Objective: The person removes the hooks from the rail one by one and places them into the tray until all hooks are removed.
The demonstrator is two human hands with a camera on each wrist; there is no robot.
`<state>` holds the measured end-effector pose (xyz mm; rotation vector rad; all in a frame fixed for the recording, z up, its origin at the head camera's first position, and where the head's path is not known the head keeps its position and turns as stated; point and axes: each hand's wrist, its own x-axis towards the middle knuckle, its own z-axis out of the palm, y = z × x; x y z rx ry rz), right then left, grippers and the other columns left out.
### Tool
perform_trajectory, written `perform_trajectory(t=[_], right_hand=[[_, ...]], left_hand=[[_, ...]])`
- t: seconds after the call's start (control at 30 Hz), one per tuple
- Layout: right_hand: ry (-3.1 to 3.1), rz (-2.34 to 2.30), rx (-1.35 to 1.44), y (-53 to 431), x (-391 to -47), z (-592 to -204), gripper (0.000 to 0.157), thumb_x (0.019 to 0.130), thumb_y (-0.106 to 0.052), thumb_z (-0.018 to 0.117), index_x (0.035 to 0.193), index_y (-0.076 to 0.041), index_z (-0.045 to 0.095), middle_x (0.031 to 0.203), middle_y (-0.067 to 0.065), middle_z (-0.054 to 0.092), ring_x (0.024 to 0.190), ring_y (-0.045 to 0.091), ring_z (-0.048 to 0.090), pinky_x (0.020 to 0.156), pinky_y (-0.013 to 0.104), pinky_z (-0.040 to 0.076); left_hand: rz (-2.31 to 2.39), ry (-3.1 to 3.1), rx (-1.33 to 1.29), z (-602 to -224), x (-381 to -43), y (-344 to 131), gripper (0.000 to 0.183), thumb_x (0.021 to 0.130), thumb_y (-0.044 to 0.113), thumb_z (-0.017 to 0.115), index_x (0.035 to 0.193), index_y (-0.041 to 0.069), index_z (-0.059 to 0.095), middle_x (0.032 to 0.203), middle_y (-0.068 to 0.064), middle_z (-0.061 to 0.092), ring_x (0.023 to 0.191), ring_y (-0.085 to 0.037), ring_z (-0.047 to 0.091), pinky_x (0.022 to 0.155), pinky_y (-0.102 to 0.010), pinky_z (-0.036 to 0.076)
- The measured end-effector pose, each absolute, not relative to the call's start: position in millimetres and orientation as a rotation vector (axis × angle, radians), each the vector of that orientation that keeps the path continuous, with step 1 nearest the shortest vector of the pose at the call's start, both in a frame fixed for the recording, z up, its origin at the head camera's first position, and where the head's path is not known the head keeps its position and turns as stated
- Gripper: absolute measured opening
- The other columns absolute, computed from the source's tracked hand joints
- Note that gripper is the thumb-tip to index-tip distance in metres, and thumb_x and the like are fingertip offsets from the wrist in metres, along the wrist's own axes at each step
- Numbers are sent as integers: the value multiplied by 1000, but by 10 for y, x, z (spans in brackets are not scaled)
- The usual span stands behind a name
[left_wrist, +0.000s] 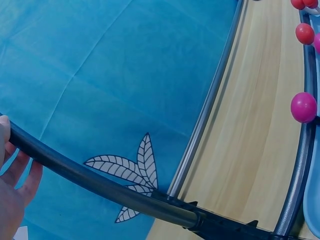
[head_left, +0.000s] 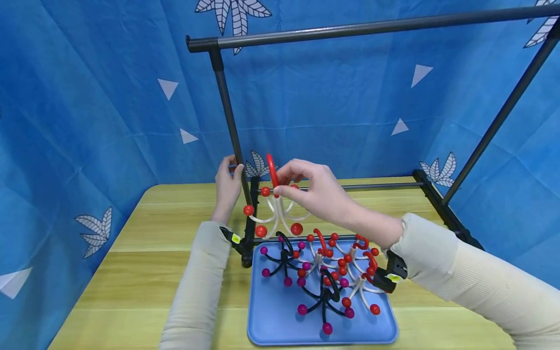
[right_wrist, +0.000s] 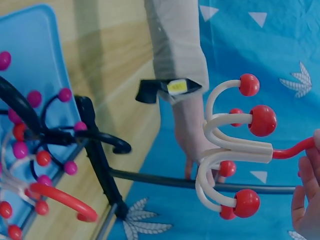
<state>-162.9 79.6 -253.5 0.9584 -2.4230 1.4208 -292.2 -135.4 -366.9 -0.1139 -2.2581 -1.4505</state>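
My right hand (head_left: pixel 312 187) pinches the red hooked stem of a white multi-armed hook (right_wrist: pixel 240 155) with red ball tips, held up in the air near the left post. In the right wrist view its curved arms spread to the left of the fingers. My left hand (head_left: pixel 228 187) holds the left upright post (head_left: pixel 229 116) of a black metal rack; in the left wrist view its thumb and fingers lie around the tube. Below, a blue tray (head_left: pixel 280 335) carries more such hooks, white ones with red balls and black hooks (head_left: pixel 324 296) with magenta balls.
A dark top bar (head_left: pixel 350 31) spans the rack overhead, and a right post (head_left: pixel 494 116) slants up at the other side. Low rails join the rack's feet on the wooden table (head_left: pixel 144 272). A blue patterned cloth (head_left: pixel 328 112) hangs behind.
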Motion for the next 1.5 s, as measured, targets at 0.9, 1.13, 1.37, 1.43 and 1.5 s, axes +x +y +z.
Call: perform_trajectory(t=[0.9,1.13,1.37,1.43,1.5], right_hand=[[-2729,1563,1101,922,-1125,-3235,10,83,-24,67,92,-22,64,85,-12,61,83,7,56,73,30,49],[-2832,1358,1194,897,-1151,-3422,7,82,-24,68,88,-22,65,84,-14,60,80,5,56,70,24,48],[-2893,1140,1210,846,-1133,-3564,7,79,-20,70,83,-22,65,81,-13,58,76,5,54,64,18,47],[-2896,1054,1222,833,-1124,-3603,6,79,-21,71,82,-22,65,80,-13,57,75,6,55,63,17,45],[-2897,973,1236,827,-1115,-3642,6,78,-21,71,80,-21,65,78,-13,57,72,5,54,61,16,44]], left_hand=[[-1402,-2309,-142,-3650,-2928,-1399,29,95,23,46,119,7,47,111,-10,51,102,-25,52,83,-39,47],[-1398,-2302,-154,-3665,-2948,-1383,29,95,23,45,119,7,47,112,-10,50,103,-25,52,84,-39,47],[-1405,-2324,-120,-3687,-2942,-1378,30,95,25,45,121,8,46,115,-10,50,106,-24,51,86,-38,46],[-1403,-2323,-120,-3694,-2939,-1381,31,95,24,45,121,7,46,115,-10,50,106,-25,51,86,-38,46],[-1401,-2321,-127,-3702,-2939,-1386,31,95,24,45,121,7,46,115,-10,50,106,-25,52,86,-38,46]])
